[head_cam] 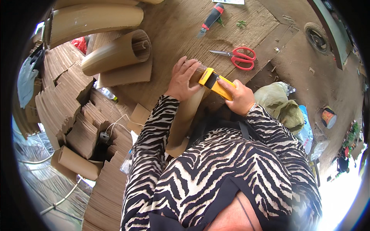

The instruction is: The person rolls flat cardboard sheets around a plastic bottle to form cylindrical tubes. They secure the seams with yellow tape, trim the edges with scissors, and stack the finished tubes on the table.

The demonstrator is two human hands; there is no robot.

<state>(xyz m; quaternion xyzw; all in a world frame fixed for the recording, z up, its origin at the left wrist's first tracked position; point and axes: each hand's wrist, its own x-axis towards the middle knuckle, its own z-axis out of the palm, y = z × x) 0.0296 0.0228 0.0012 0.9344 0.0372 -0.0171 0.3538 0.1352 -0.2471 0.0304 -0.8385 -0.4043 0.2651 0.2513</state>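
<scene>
My right hand (238, 96) grips a yellow and black handheld tool (221, 89), probably a tape dispenser, with the thumb lying along its top. The tool's wide yellow head rests at the end of a rolled piece of brown cardboard (185, 118). Flat on that roll is my left hand (185, 76), fingers spread, its thumb close to the tool's head. Between the left fingers and the head shows a shiny clear strip, which looks like tape. My left forearm covers part of the roll.
On the wooden table (173, 34) lie red-handled scissors (242, 58) and a black and red utility knife (212, 18). Other cardboard rolls (118, 52) sit at the left. Stacked corrugated cardboard (62, 106) stands beside me, with a white cable (115, 122). Plastic bags (277, 101) are at right.
</scene>
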